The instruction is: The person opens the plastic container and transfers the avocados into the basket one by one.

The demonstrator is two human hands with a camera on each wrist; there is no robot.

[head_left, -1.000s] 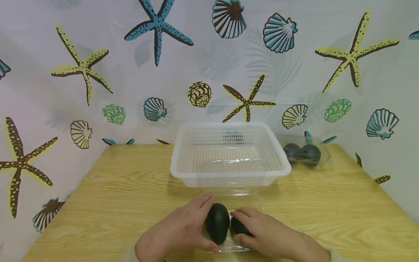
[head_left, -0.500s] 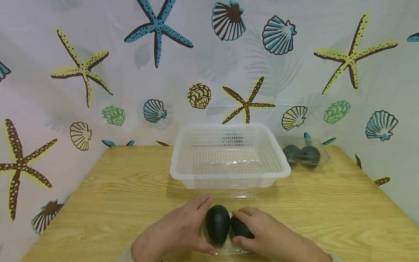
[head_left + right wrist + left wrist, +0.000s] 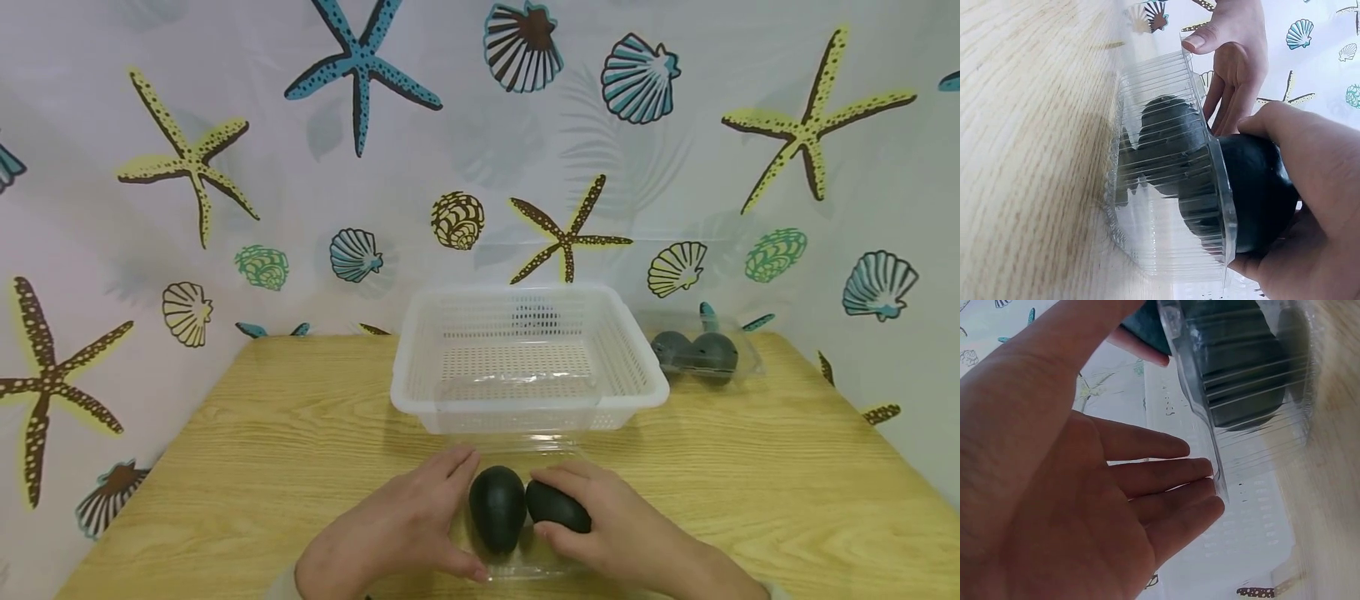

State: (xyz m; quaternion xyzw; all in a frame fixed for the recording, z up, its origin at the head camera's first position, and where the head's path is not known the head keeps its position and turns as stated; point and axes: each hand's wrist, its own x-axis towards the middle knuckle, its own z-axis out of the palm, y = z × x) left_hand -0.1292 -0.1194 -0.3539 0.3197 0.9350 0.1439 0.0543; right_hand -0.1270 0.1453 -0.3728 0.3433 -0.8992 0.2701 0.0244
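An upright dark green avocado [image 3: 498, 508] stands in the left half of a clear plastic clamshell container [image 3: 536, 572] in the head view. Beside it, my right hand [image 3: 611, 521] grips a second avocado [image 3: 558, 506] between thumb and fingers; this one lies tilted, and the right wrist view shows its upper part [image 3: 1257, 187] above the container's rim [image 3: 1227, 194]. My left hand [image 3: 401, 525] spans the container's left side. Its straight fingers [image 3: 1166, 472] meet the rim in the left wrist view, and its thumb is at the near corner.
A white perforated basket [image 3: 401, 354] stands behind the container, whose raised clear lid [image 3: 517, 392] overlaps the basket's front. At the back right sits another clear clamshell [image 3: 750, 365] holding two dark avocados [image 3: 714, 353]. A patterned sheet [image 3: 420, 108] surrounds the wooden table [image 3: 285, 442].
The avocado in my right hand has tilted further over and shows more of its side. My right hand has shifted slightly; my left hand has drifted a little left, with the container.
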